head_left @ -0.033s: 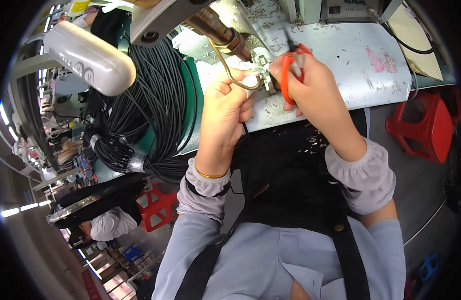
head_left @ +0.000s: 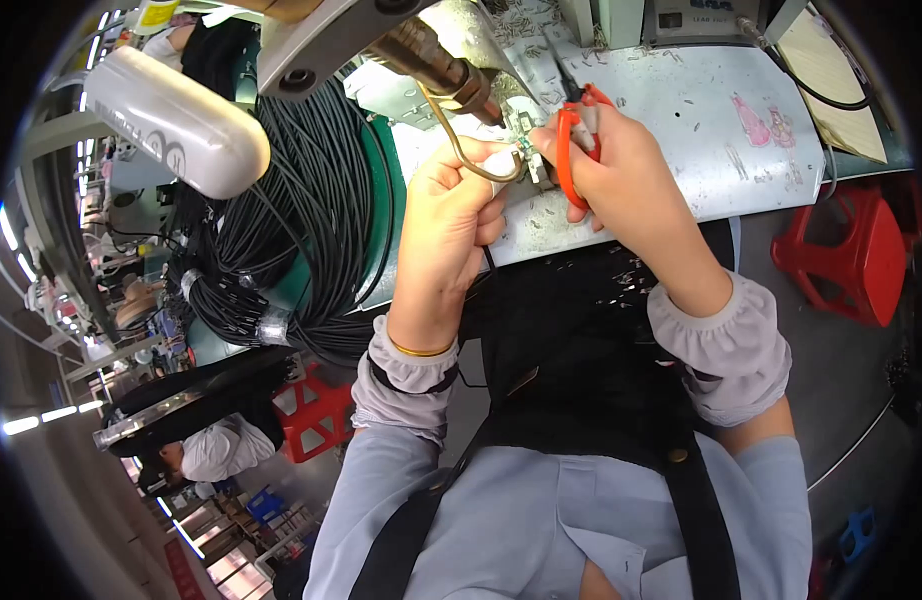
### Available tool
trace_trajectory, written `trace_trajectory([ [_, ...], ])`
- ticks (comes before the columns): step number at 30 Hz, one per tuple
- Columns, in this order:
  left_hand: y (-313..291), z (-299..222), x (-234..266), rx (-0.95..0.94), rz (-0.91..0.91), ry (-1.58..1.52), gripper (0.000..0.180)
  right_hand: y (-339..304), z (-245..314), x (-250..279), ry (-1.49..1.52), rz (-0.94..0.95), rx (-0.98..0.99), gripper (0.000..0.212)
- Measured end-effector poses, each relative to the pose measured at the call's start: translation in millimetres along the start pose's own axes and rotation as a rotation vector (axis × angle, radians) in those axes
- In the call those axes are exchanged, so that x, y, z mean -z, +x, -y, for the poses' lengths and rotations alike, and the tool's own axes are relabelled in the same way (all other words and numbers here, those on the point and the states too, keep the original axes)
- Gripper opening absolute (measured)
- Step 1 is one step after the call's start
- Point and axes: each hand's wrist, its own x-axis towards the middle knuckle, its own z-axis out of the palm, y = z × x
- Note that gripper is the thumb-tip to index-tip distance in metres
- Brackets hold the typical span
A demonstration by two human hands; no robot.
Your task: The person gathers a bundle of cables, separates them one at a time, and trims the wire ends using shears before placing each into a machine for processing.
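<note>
My left hand (head_left: 451, 210) is closed in a pinch beside a small metal fixture (head_left: 526, 130), under a curved brass tube (head_left: 446, 125). The thumb wears a white covering. A black cable (head_left: 491, 262) runs down from this hand, and its end with fine coloured wires (head_left: 521, 147) lies at the fixture. Red-handled scissors (head_left: 565, 150) are held in my right hand (head_left: 621, 165), their dark blades pointing away from me. Thumb and fingertips of that hand also close near the wires; what they pinch is too small to make out.
Above the fixture stands a machine head (head_left: 436, 65). A large coil of black cable (head_left: 321, 190) lies left, below a white lamp-like cylinder (head_left: 181, 120). Metal scraps (head_left: 526, 25) litter the bench (head_left: 671, 100). At right is a red stool (head_left: 856, 255); another person (head_left: 226, 448) is at lower left.
My right hand has turned a little, and the scissors' tips have swung slightly to the left and away. My left hand stays almost where it was.
</note>
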Motion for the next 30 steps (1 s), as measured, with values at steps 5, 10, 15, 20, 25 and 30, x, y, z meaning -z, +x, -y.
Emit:
trace_trajectory([
  [5, 5.4, -8.8, 0.3, 0.074, -0.010, 0.111, 0.006, 10.3, -16.8, -1.0, 0.009, 0.040, 0.054, 0.019],
  [10, 7.0, -16.0, 1.8, 0.112, -0.023, 0.184, 0.007, 7.8, -15.8, -5.0, -0.014, 0.014, 0.073, 0.018],
  [15, 9.1, -15.4, 6.2, 0.095, 0.021, 0.237, 0.012, 9.9, -23.3, -3.4, -0.141, -0.018, 0.164, 0.015],
  [20, 6.9, -15.1, 9.5, 0.070, 0.002, 0.248, 0.013, 8.8, -21.2, -4.7, -0.052, 0.003, 0.162, 0.014],
  [25, 7.5, -18.0, 6.6, 0.063, 0.033, 0.316, 0.009, 7.7, -17.6, -3.7, -0.118, 0.018, 0.102, 0.013],
  [30, 0.4, -14.6, -1.2, 0.041, -0.072, 0.333, 0.005, 3.6, -19.5, -2.4, -0.070, 0.026, 0.134, 0.012],
])
